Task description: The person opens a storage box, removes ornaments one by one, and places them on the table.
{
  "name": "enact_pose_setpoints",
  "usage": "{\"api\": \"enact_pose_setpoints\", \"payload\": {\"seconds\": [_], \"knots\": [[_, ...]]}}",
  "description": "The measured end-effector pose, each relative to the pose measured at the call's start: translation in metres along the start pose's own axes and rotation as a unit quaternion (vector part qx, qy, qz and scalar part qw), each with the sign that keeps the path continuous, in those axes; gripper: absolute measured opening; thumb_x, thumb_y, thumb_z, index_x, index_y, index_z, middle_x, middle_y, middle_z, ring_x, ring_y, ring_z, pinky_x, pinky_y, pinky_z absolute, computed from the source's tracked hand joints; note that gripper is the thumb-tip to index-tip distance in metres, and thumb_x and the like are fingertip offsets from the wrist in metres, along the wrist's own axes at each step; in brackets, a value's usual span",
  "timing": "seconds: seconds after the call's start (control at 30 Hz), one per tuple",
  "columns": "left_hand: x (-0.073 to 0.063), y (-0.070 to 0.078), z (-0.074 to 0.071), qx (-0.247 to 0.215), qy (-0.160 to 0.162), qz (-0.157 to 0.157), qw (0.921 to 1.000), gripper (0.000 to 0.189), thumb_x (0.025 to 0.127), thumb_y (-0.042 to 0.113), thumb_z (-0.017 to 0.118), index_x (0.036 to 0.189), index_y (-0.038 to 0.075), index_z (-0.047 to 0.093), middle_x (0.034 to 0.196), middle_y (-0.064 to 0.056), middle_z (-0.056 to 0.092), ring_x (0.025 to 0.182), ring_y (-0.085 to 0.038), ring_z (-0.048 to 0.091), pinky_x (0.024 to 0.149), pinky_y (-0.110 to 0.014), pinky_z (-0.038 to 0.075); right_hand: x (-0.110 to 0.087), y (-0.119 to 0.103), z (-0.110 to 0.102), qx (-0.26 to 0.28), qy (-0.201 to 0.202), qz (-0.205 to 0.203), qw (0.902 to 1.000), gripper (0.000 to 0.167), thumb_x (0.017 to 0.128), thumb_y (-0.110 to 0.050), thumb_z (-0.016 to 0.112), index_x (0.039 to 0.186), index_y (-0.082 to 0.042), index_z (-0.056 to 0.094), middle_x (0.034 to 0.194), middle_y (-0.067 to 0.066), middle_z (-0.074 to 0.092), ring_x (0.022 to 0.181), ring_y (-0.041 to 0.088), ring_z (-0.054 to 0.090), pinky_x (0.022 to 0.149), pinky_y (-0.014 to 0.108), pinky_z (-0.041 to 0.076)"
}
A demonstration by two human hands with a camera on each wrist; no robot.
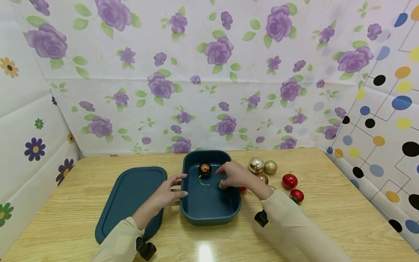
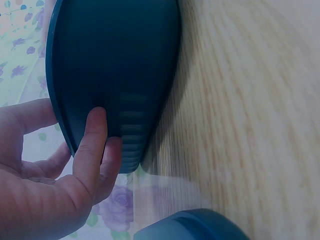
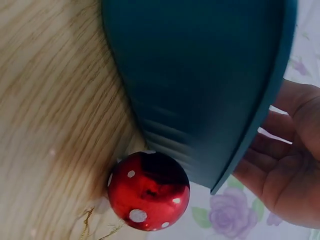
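Observation:
A dark teal rectangular bin (image 1: 204,207) stands open on the table. My left hand (image 1: 171,191) holds its left wall, with fingertips at the rim and other fingers against the outside in the left wrist view. Over the right rim reaches my right hand (image 1: 234,174), its fingers around a gold Christmas ball (image 1: 222,184) low inside the bin; most of that ball is hidden. A shiny copper-brown Christmas ball (image 1: 205,169) with a gold string lies inside near the back. Outside the right wall, a red Christmas ball with white dots (image 3: 149,191) sits close to the bin.
The bin's flat teal lid (image 1: 131,196) lies to the left. Right of the bin are a shiny gold ball (image 1: 256,165), a glittery gold ball (image 1: 270,167), a bronze ball (image 1: 263,178) and red balls (image 1: 290,181). Flowered cloth (image 1: 196,91) hangs behind the wooden table (image 1: 78,185).

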State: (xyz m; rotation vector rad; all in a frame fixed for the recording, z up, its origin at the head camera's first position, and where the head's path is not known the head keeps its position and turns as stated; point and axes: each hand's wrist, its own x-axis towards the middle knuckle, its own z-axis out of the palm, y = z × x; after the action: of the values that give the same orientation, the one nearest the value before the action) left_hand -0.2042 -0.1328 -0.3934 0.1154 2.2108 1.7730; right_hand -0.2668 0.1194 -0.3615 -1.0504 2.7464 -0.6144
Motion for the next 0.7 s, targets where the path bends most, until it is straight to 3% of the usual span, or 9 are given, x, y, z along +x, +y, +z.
{"api": "enact_pose_setpoints", "payload": {"seconds": [0.2,0.3,0.37,0.47,0.7], "knots": [[0.0,-0.002,0.001,0.002,0.005,0.0,1.0,0.057,0.086,0.002,0.059,0.139,0.011,0.037,0.139,-0.024,0.032,0.108,-0.033,0.053,0.073,-0.041,0.052,0.007,-0.008,0.009,-0.099,-0.03,0.004,0.9947,0.029,0.072,-0.006,0.074,0.099,0.0,0.069,0.096,0.012,0.068,0.082,0.021,0.064,0.072,0.032,0.052],[0.0,-0.003,0.002,0.004,0.008,0.0,1.0,0.057,0.087,0.001,0.059,0.138,0.011,0.038,0.139,-0.024,0.032,0.104,-0.03,0.055,0.073,-0.041,0.052,0.009,-0.011,0.013,-0.143,-0.031,0.002,0.9892,0.007,0.071,-0.002,0.072,0.077,-0.004,0.069,0.069,0.001,0.061,0.061,0.012,0.054,0.056,0.023,0.044],[0.001,-0.004,0.002,0.004,0.008,0.001,1.0,0.056,0.087,0.0,0.058,0.138,0.011,0.038,0.139,-0.024,0.032,0.103,-0.029,0.056,0.073,-0.041,0.052,0.01,-0.012,0.016,-0.169,-0.027,-0.004,0.9853,0.02,0.07,0.002,0.069,0.059,-0.009,0.057,0.054,-0.005,0.042,0.051,0.008,0.036,0.048,0.022,0.03],[0.001,-0.003,0.002,0.002,0.008,0.0,1.0,0.056,0.087,0.0,0.058,0.138,0.011,0.038,0.139,-0.024,0.032,0.103,-0.029,0.056,0.073,-0.041,0.052,0.01,-0.012,0.018,-0.193,-0.015,-0.017,0.9809,0.042,0.07,0.007,0.062,0.052,-0.015,0.032,0.054,-0.006,0.017,0.05,0.01,0.019,0.049,0.024,0.017],[0.001,-0.001,0.0,-0.004,-0.001,0.001,1.0,0.058,0.087,0.002,0.059,0.139,0.011,0.036,0.14,-0.024,0.031,0.109,-0.033,0.052,0.073,-0.04,0.052,0.009,-0.014,0.02,-0.218,-0.005,-0.014,0.9758,0.051,0.074,0.009,0.058,0.056,-0.018,0.019,0.06,-0.005,0.01,0.054,0.01,0.013,0.052,0.025,0.014]]}}
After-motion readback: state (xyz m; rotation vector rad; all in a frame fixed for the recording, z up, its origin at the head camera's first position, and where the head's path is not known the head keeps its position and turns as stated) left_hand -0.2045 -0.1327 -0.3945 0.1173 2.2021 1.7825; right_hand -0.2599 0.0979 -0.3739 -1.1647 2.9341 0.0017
